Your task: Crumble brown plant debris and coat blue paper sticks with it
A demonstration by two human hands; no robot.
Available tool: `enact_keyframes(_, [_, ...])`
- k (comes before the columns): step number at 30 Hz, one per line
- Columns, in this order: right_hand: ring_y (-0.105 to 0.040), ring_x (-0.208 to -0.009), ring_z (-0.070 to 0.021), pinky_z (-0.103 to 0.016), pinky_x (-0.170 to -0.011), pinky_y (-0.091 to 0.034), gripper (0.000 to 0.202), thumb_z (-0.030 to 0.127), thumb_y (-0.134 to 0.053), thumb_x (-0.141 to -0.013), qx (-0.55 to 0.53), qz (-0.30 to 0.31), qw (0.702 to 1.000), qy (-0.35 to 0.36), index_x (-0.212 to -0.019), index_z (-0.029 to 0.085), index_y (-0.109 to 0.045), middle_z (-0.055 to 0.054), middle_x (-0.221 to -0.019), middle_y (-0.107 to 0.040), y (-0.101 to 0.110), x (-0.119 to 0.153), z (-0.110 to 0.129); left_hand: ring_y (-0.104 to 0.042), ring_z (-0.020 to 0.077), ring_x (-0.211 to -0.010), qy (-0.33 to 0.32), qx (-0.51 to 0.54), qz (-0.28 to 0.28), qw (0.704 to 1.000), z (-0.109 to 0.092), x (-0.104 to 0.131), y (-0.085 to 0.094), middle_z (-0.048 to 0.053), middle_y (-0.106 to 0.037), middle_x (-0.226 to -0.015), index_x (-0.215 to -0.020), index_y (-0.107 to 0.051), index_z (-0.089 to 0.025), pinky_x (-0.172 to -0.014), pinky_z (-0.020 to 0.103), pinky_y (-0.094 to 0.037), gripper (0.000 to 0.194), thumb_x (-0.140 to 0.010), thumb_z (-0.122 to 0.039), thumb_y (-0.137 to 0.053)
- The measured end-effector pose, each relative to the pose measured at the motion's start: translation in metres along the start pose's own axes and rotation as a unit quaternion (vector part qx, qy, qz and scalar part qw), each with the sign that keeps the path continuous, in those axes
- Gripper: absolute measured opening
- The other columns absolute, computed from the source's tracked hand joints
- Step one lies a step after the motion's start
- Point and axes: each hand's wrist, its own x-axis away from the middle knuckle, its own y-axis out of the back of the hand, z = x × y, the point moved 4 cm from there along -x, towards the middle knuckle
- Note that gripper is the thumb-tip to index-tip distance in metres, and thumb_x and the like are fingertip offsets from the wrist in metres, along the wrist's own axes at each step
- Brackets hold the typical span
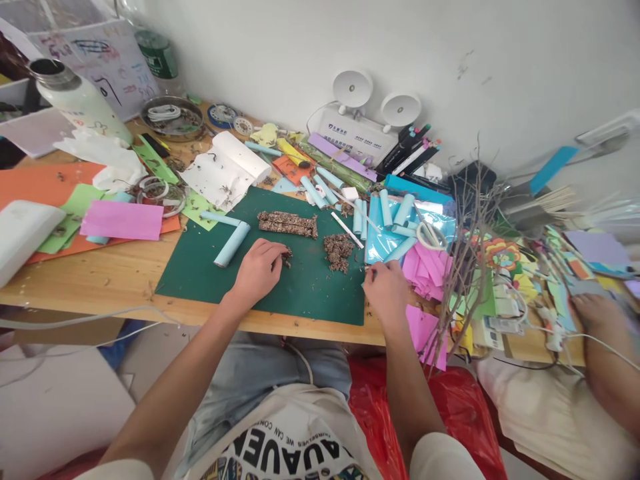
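My left hand (260, 270) rests over the green mat (305, 293), its fingers curled against a small brown crumbly piece (287, 257). Close to the mat's right edge is my right hand (386, 290), fingers bent together; whatever they may hold is hidden. Brown crumbly strips (287, 225) lie side by side near the mat's top, with a lumpy brown clump (339, 252) to their right. Left of the strips, a light blue paper roll (233, 244) touches a thinner one (220, 218). A white stick (347, 230) lies above the clump.
Blue rolls (387, 209), scissors (431, 235) and pink paper (427, 270) lie at the right, beside upright twigs (467, 267). A bottle (83, 100) and white paper (223, 170) stand or lie at left. Another person's hand (597, 312) is at far right.
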Motion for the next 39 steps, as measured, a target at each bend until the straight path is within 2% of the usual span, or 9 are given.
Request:
enact_keyframes(3, [-0.056, -0.091, -0.0282, -0.036, -0.072, -0.041, 0.024, 0.026, -0.050, -0.090, -0.025, -0.027, 0.999, 0.016, -0.096, 0.015, -0.070, -0.014, -0.095, -0.060, 0.004, -0.005, 0.003, -0.060, 0.0227, -0.095, 0.004, -0.003, 0.010, 1.000, 0.001, 0.000, -0.001, 0.008, -0.073, -0.101, -0.101, -0.069, -0.015, -0.086, 0.039, -0.054, 0.025, -0.092, -0.010, -0.046])
enact_keyframes(9, [-0.054, -0.109, -0.0323, -0.045, -0.088, -0.047, 0.042, 0.043, -0.055, -0.091, -0.174, -0.040, 0.974, 0.143, -0.126, 0.020, -0.061, -0.016, -0.121, -0.059, 0.004, -0.030, 0.054, -0.060, 0.0228, -0.093, 0.009, -0.011, 0.010, 1.000, 0.002, 0.001, -0.002, 0.008, -0.073, -0.098, -0.100, -0.069, -0.016, -0.084, 0.038, -0.054, 0.025, -0.092, -0.010, -0.046])
enact_keyframes(12, [-0.052, -0.112, -0.0338, -0.048, -0.093, -0.047, 0.038, 0.033, -0.059, -0.088, -0.178, -0.020, 0.967, 0.182, -0.124, 0.021, -0.064, -0.016, -0.124, -0.057, -0.006, -0.038, 0.069, -0.060, 0.0227, -0.092, 0.007, -0.012, 0.012, 1.000, 0.001, 0.001, -0.002, 0.008, -0.073, -0.097, -0.100, -0.069, -0.015, -0.083, 0.038, -0.054, 0.025, -0.092, -0.010, -0.046])
enact_keyframes(17, [-0.060, -0.102, -0.0259, -0.043, -0.095, -0.050, 0.031, 0.013, -0.048, -0.087, -0.278, -0.017, 0.944, 0.178, -0.106, 0.020, -0.071, -0.011, -0.107, -0.064, -0.005, -0.038, 0.061, -0.060, 0.0225, -0.092, 0.011, -0.010, 0.016, 1.000, 0.001, 0.001, -0.002, 0.007, -0.073, -0.096, -0.100, -0.069, -0.016, -0.083, 0.038, -0.054, 0.025, -0.093, -0.010, -0.045])
enact_keyframes(21, [-0.058, -0.117, -0.0254, -0.043, -0.103, -0.047, 0.038, 0.019, -0.056, -0.087, -0.310, -0.003, 0.929, 0.203, -0.123, 0.024, -0.064, -0.008, -0.126, -0.061, 0.014, -0.030, 0.058, -0.061, 0.0227, -0.092, 0.011, -0.009, 0.026, 1.000, 0.001, 0.001, -0.003, 0.008, -0.073, -0.097, -0.101, -0.069, -0.016, -0.083, 0.038, -0.054, 0.027, -0.093, -0.010, -0.044])
enact_keyframes(24, [-0.050, -0.130, -0.0282, -0.046, -0.110, -0.043, 0.048, 0.025, -0.061, -0.086, -0.278, 0.024, 0.937, 0.212, -0.133, 0.025, -0.057, -0.010, -0.140, -0.053, 0.020, -0.025, 0.060, -0.061, 0.0228, -0.093, 0.009, -0.012, 0.032, 0.999, 0.002, 0.001, -0.004, 0.008, -0.073, -0.098, -0.101, -0.069, -0.016, -0.083, 0.038, -0.053, 0.028, -0.093, -0.010, -0.043])
enact_keyframes(29, [-0.057, -0.118, -0.0314, -0.049, -0.100, -0.049, 0.041, 0.032, -0.062, -0.086, -0.240, 0.011, 0.956, 0.170, -0.126, 0.022, -0.064, -0.013, -0.126, -0.060, 0.006, -0.028, 0.061, -0.061, 0.0225, -0.093, 0.011, -0.015, 0.034, 0.999, 0.003, 0.003, -0.005, 0.007, -0.073, -0.098, -0.101, -0.070, -0.016, -0.084, 0.037, -0.053, 0.028, -0.093, -0.010, -0.043])
enact_keyframes(34, [-0.065, -0.091, -0.0226, -0.039, -0.087, -0.053, 0.034, 0.014, -0.044, -0.088, -0.307, -0.031, 0.938, 0.157, -0.104, 0.020, -0.073, -0.008, -0.101, -0.069, 0.003, -0.033, 0.055, -0.061, 0.0227, -0.093, 0.012, -0.020, 0.037, 0.999, 0.003, 0.002, -0.006, 0.008, -0.073, -0.098, -0.101, -0.070, -0.016, -0.083, 0.038, -0.054, 0.029, -0.094, -0.011, -0.042])
enact_keyframes(39, [-0.063, -0.099, -0.0240, -0.039, -0.087, -0.052, 0.039, 0.013, -0.046, -0.085, -0.301, -0.017, 0.939, 0.164, -0.115, 0.022, -0.069, -0.009, -0.114, -0.066, 0.016, -0.031, 0.050, -0.061, 0.0226, -0.093, 0.018, -0.016, 0.041, 0.999, 0.002, 0.002, -0.005, 0.008, -0.073, -0.098, -0.101, -0.070, -0.017, -0.084, 0.038, -0.054, 0.030, -0.094, -0.012, -0.041])
